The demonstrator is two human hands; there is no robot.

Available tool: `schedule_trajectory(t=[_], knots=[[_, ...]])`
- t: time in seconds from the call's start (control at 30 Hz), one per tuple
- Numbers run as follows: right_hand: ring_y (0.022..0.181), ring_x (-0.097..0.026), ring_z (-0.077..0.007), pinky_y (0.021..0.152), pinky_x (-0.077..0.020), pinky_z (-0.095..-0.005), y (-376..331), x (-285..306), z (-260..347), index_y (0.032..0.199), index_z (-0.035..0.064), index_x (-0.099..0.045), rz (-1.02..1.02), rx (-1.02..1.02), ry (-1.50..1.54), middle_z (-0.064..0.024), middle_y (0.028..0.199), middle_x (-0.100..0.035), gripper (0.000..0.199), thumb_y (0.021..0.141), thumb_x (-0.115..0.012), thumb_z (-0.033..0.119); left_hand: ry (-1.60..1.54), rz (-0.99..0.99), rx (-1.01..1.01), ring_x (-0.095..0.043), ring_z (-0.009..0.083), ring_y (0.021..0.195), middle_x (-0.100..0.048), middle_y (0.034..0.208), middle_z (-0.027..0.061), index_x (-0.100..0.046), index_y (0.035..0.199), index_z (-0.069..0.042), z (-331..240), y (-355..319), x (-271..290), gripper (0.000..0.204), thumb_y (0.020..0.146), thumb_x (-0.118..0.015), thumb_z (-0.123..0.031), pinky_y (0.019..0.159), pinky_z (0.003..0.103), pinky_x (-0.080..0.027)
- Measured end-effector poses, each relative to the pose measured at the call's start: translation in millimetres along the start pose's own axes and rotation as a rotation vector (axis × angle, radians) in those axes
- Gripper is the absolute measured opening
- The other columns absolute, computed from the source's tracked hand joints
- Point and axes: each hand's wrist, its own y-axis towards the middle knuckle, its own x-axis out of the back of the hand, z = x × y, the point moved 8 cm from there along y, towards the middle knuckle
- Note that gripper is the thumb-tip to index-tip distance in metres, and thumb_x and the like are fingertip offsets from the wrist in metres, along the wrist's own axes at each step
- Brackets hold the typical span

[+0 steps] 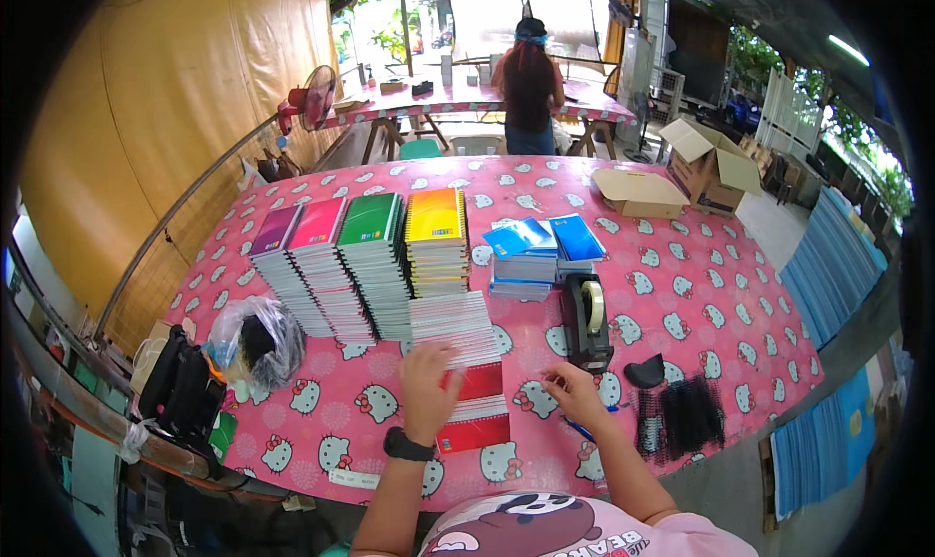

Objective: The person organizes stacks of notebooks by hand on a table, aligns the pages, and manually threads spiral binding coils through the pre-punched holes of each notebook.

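My left hand (429, 389), with a black watch on its wrist, lies with fingers stretched out at the left edge of a row of overlapping red notebooks (477, 432). The white page edges of more notebooks (453, 320) show just beyond its fingertips. To the right, my right hand (575, 393) hovers over the table, fingers curled and thumb close to the forefinger; anything between them is too small to make out. A black tape dispenser (587, 335) with a roll of tape stands just beyond it. Partly behind that hand lies a blue pen-like thing (581, 430).
Tall stacks of purple (278, 228), pink (317, 224), green (369, 218) and yellow notebooks (435, 213) stand left of middle. Blue notebooks (526, 250) lie beyond the dispenser. Black binding coils (682, 419) are at right, an open carton (716, 163) far right. Another person (529, 90) stands at a farther table.
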Motion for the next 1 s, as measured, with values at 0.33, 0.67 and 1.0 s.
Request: schedule_trajectory(t=[0.33, 0.67, 1.0], knots=[[0.069, -0.061, -0.0250, 0.066, -0.0483, -0.0341, 10.9, -30.6, 41.5, 0.116, 0.0082, -0.058, 0.181, 0.065, 0.172, -0.0135, 0.081, -0.062, 0.031, 0.086, -0.055, 0.009, 0.114, 0.179, -0.134, -0.054, 0.0213, 0.092, -0.060, 0.098, 0.0010, -0.065, 0.098, -0.010, 14.2, -14.9, -52.0, 0.026, 0.074, -0.068, -0.019, 0.080, 0.037, -0.039], [0.076, -0.058, -0.0281, 0.070, -0.0467, -0.0362, 25.0, -27.1, 52.1, 0.114, 0.0057, -0.059, 0.146, 0.205, 0.179, -0.0137, 0.087, -0.056, 0.031, 0.084, -0.054, 0.005, 0.089, 0.143, -0.165, -0.056, 0.0222, 0.085, -0.061, 0.090, 0.0031, -0.064, 0.092, -0.009, 6.4, -6.8, -42.8, 0.019, 0.073, -0.068, -0.013, 0.075, 0.035, -0.041], [0.085, -0.056, -0.0300, 0.071, -0.0466, -0.0371, 28.3, -45.1, 60.2, 0.095, 0.0031, -0.056, -0.178, 0.260, 0.031, -0.0149, 0.090, -0.056, 0.016, 0.080, -0.058, 0.006, -0.007, 0.206, 0.046, -0.053, 0.0238, 0.085, -0.058, 0.085, 0.0059, -0.063, 0.090, -0.009, -16.1, -32.4, -42.0, 0.018, 0.073, -0.068, -0.013, 0.075, 0.037, -0.036]])
